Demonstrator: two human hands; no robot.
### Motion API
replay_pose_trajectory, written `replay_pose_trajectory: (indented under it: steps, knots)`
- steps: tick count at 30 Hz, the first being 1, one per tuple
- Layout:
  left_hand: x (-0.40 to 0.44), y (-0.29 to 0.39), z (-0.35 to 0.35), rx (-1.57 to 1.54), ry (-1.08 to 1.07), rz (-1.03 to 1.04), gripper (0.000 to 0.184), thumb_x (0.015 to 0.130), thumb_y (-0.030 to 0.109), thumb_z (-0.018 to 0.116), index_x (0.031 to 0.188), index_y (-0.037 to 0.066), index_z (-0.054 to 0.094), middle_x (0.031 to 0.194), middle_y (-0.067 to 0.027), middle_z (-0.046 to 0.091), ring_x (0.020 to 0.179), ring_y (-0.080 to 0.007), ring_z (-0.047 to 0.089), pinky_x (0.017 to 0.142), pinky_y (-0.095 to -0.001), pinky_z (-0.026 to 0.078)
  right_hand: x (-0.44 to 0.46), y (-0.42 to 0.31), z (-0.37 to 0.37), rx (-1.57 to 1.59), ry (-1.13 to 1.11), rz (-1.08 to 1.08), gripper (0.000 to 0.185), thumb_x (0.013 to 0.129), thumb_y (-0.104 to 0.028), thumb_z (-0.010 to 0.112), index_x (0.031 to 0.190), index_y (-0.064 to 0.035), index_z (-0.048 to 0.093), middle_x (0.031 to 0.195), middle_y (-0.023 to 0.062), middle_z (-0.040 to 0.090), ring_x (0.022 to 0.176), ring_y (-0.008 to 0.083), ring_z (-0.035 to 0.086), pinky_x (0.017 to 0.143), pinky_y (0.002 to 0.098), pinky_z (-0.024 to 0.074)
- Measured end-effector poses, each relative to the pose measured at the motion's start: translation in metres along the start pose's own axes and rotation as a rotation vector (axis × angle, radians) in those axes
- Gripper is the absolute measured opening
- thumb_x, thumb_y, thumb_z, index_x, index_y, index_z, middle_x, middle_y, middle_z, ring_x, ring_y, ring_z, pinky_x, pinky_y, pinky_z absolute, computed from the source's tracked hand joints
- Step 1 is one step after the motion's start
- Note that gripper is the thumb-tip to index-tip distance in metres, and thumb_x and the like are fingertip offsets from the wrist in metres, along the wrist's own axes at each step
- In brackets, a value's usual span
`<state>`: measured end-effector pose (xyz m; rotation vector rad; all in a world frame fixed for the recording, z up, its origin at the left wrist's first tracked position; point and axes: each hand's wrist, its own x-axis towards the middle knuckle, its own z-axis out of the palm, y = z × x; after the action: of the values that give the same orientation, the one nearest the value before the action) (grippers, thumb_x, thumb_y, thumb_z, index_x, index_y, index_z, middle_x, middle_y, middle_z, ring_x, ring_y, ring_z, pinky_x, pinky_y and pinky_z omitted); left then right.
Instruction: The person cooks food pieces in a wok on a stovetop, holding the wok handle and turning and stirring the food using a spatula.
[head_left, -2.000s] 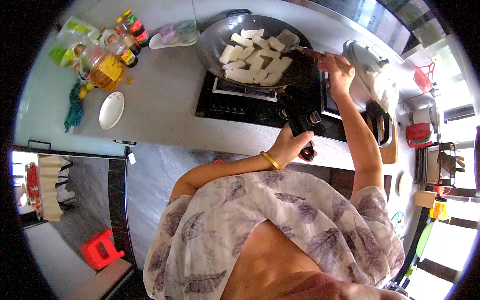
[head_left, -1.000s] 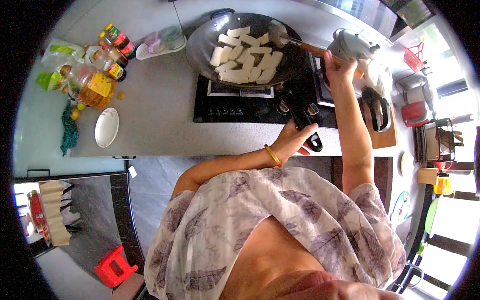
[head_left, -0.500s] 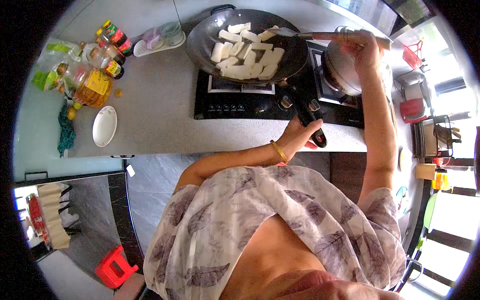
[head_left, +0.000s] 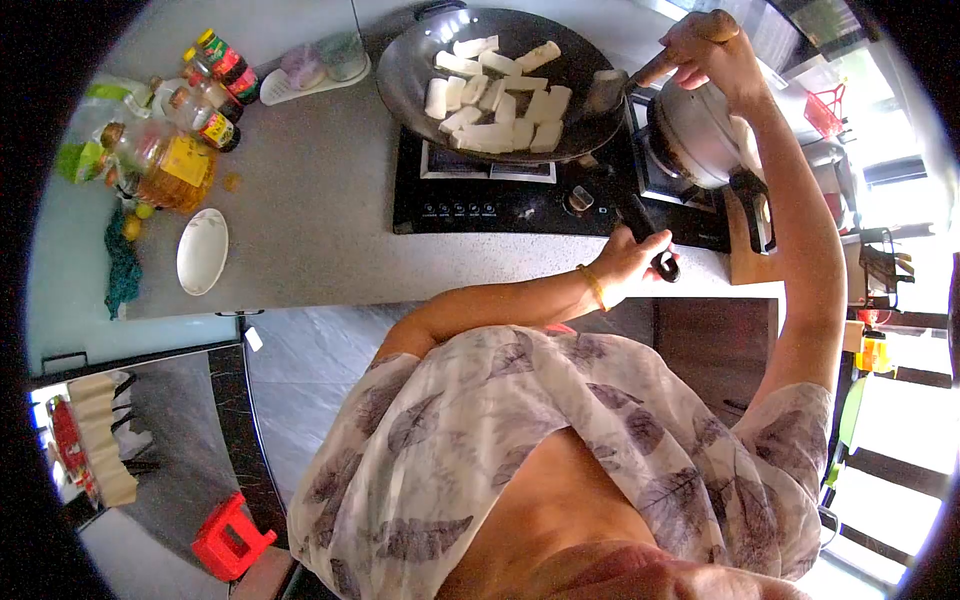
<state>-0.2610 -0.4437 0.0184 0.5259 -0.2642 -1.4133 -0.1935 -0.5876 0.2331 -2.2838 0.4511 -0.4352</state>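
Head view: grips the wok's black handle point(head_left: 646, 228) with the left hand point(head_left: 637, 260), fingers closed around it. Holds the spatula point(head_left: 607, 90) by its handle in the closed right hand point(head_left: 710, 55), with the blade inside the wok point(head_left: 408, 65), left of that hand. Shows white pieces point(head_left: 490, 98) spread in the wok, beyond the left hand. Also shows 1 pot point(head_left: 688, 130) on the stove point(head_left: 520, 215), just below the right hand, and 1 white dish point(head_left: 203, 252) on the counter point(head_left: 310, 215), well left of the left hand.
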Motion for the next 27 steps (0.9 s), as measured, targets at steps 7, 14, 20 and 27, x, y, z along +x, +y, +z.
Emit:
replay_pose_trajectory:
  steps: [7,14,20,27]
  knots:
    - [0.012,-0.003,0.007,0.089,0.065,0.026,0.020,0.083,0.026,0.058,0.088,0.007,0.054,0.082,-0.0061,0.062,0.075,-0.0147,0.061,0.062,-0.0272,0.051,0.022,-0.005,-0.005,0.066,0.002,0.097,0.016,0.073,-0.007,0.052,0.075,0.0070,0.058,0.064,0.0178,0.060,0.048,0.0246,0.059,0.039,0.0309,0.0499]
    - [0.011,-0.006,0.007,0.013,0.092,0.075,0.018,0.084,0.020,0.056,0.092,0.005,0.049,0.085,-0.0072,0.058,0.078,-0.0176,0.061,0.066,-0.0338,0.054,0.041,0.025,-0.023,0.129,-0.158,0.140,0.021,0.073,-0.011,0.053,0.080,0.0086,0.057,0.067,0.0208,0.060,0.049,0.0290,0.060,0.041,0.0343,0.0519]
    - [0.009,-0.002,0.011,0.033,0.139,0.059,0.020,0.084,0.016,0.056,0.096,0.006,0.044,0.083,-0.0066,0.054,0.079,-0.0196,0.061,0.064,-0.0342,0.055,0.066,0.034,-0.035,0.175,-0.253,0.155,0.026,0.075,-0.015,0.052,0.086,0.0085,0.056,0.069,0.0223,0.060,0.052,0.0333,0.060,0.044,0.0401,0.0530]
    - [0.004,0.005,0.014,0.113,0.133,0.067,0.019,0.083,0.017,0.055,0.095,0.007,0.044,0.085,-0.0062,0.055,0.080,-0.0196,0.061,0.062,-0.0317,0.054,0.097,0.044,-0.048,0.126,-0.362,0.094,0.021,0.075,-0.016,0.049,0.082,0.0039,0.055,0.078,0.0208,0.061,0.057,0.0326,0.061,0.044,0.0410,0.0532]
